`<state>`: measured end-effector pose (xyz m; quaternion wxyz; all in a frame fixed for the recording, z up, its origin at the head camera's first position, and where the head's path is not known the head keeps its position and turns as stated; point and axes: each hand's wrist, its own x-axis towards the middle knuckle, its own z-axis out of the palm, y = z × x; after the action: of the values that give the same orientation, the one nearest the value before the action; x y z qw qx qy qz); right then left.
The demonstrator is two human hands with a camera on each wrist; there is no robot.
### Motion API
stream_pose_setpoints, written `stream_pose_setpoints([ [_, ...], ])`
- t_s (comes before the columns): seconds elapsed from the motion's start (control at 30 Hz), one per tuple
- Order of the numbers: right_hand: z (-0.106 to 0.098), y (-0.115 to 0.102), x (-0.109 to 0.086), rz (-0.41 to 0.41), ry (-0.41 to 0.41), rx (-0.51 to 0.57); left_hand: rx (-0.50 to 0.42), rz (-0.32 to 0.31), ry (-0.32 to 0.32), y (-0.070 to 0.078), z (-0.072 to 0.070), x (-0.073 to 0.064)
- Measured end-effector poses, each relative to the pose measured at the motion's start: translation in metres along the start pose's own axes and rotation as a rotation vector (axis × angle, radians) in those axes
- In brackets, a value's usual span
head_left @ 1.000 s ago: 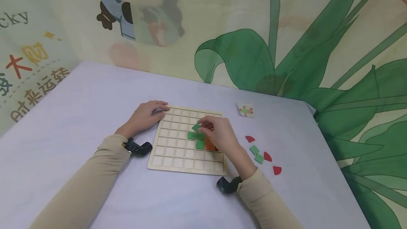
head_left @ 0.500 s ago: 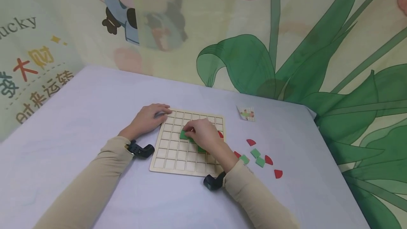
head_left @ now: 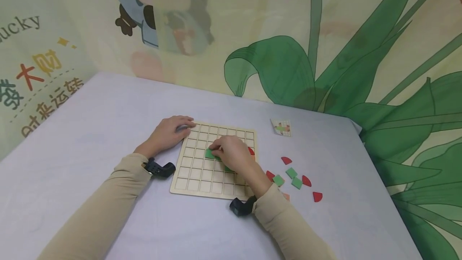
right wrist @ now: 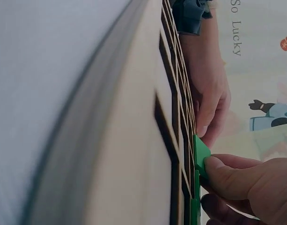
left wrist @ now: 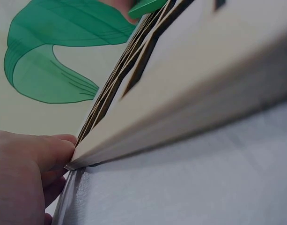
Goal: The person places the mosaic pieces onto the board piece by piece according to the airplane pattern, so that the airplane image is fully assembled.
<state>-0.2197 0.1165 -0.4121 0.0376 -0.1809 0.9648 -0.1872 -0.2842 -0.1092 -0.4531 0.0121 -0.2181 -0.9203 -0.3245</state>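
Observation:
A square wooden grid board point(head_left: 196, 174) lies on the white cloth. My right hand point(head_left: 232, 153) pinches a green square tile point(head_left: 209, 154) between thumb and fingers over the board's middle. In the right wrist view that green tile point(right wrist: 202, 154) leans at a tilt against the grid, with more green tiles point(right wrist: 195, 211) lying flat beside it. My left hand point(head_left: 167, 133) rests at the board's far left corner, fingertips touching its edge. A red quarter-circle piece point(head_left: 251, 151) sits on the board's right side. My right hand hides part of the other pieces there.
Loose green squares point(head_left: 296, 183) and red quarter-circles point(head_left: 317, 197) lie scattered right of the board. An orange piece point(head_left: 286, 196) shows by the right sleeve. A small pattern card point(head_left: 282, 127) lies behind them. A printed backdrop point(head_left: 267, 67) borders the table's far edge.
My right hand has moved left and down with the green tile, from above the grid to its surface, then stayed nearly still. The left hand has kept its place at the corner.

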Motion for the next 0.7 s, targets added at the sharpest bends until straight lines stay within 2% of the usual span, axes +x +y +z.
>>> stream_pose_setpoints([
  [0.5,-0.001,-0.004,-0.004,-0.047,0.024,-0.076,0.003,-0.01,-0.024,0.001,-0.002,0.002],
  [0.6,-0.004,-0.005,-0.006,-0.065,0.01,-0.088,0.008,-0.004,-0.021,0.0,-0.003,0.001],
  [0.7,-0.011,-0.004,-0.007,-0.124,-0.045,-0.109,0.009,-0.005,-0.021,0.0,-0.003,0.0],
])
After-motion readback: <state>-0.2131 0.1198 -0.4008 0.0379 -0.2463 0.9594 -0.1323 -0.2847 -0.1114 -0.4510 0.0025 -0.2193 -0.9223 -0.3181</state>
